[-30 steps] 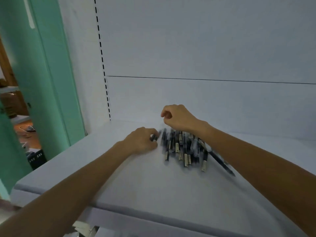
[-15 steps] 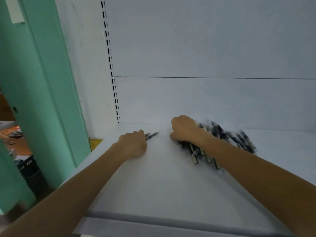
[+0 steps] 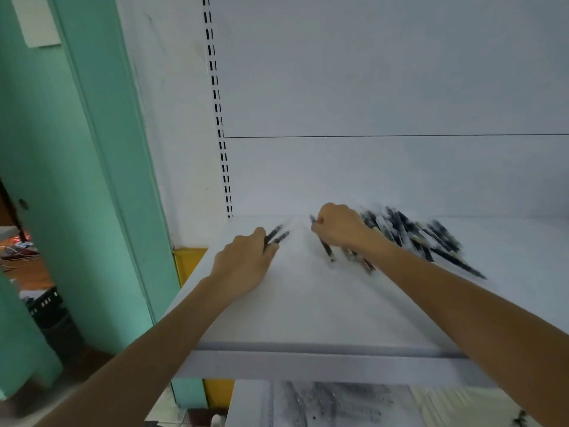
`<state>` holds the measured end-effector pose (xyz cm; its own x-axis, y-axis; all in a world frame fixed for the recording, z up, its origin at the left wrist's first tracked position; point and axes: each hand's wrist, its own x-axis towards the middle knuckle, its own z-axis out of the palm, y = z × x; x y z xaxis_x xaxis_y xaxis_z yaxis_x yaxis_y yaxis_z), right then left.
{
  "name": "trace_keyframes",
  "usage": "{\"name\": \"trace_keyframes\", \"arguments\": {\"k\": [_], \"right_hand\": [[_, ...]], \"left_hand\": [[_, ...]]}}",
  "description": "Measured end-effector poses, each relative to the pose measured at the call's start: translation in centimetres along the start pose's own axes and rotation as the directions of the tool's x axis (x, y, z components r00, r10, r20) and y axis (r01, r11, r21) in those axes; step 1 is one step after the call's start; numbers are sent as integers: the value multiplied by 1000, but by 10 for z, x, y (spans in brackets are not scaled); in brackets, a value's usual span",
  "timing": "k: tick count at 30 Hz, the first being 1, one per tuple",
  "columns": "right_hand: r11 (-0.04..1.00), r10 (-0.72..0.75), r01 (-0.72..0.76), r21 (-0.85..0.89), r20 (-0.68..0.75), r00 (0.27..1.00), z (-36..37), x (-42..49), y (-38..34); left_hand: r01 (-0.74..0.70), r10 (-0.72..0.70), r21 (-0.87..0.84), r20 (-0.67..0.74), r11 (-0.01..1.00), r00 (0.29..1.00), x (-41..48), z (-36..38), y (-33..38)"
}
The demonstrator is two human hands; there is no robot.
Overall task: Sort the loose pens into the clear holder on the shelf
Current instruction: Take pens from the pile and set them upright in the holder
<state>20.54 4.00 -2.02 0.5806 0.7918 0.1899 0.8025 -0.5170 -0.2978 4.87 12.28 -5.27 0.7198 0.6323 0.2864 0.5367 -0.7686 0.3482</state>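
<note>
head cam | looks forward-down | close over white shelf (image 3: 308, 309) | single view

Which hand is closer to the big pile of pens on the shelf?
The right hand: it sits at the left edge of the pile of pens. The left hand is further left on the shelf, holding a couple of pens apart from the pile.

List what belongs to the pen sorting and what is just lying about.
For the job:
- pen pile on the shelf
- two pens in the left hand
- pen in the right hand
- no clear holder in view

Lying about:
- yellow box beside the shelf
- cables on the floor
- dark crate
</note>
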Motion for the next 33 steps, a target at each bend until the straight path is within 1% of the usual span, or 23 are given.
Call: {"name": "trace_keyframes", "arguments": {"k": [3,5,6,8,12,13,16,18,23,25,28,30,33], "right_hand": [[953,50,3,303,-169,984,-21,-15,6],[906,90,28,423,-256,963,-35,-27,14],[894,104,43,446,-300,948,-40,-34,20],[897,130,52,439,-374,918,-51,-48,35],[886,211,15,464,-430,878,-70,-78,78],[876,239,-5,483,-425,873,-76,-86,91],[833,313,-41,552,-409,857,-95,-114,133],[821,348,-52,568,-427,834,-108,-136,164],[810,449,-165,563,-414,792,-147,-196,249],[809,478,-195,555,-425,769,-164,-222,283],[821,498,-237,519,-449,742,-189,-260,333],[827,506,-254,502,-468,724,-202,-284,364],[825,521,-262,501,-494,696,-217,-316,409]], "left_hand": [[-70,60,-229,-51,971,997,-5,0,4],[-98,79,-383,-67,918,995,-8,-1,18],[-99,80,-456,-61,885,995,-8,0,26],[-89,78,-538,-43,839,996,-8,3,45],[-66,77,-682,-14,729,997,-6,16,90],[-80,105,-696,-7,713,994,-8,19,103],[-175,256,-657,27,733,966,-12,33,147],[-208,324,-654,60,727,944,-13,46,182],[-233,412,-732,71,640,908,-28,81,291],[-246,439,-740,73,626,895,-40,94,335],[-256,469,-754,78,605,880,-54,116,397],[-299,511,-737,73,606,856,-62,131,433],[-311,558,-776,63,549,828,-73,154,481]]}}
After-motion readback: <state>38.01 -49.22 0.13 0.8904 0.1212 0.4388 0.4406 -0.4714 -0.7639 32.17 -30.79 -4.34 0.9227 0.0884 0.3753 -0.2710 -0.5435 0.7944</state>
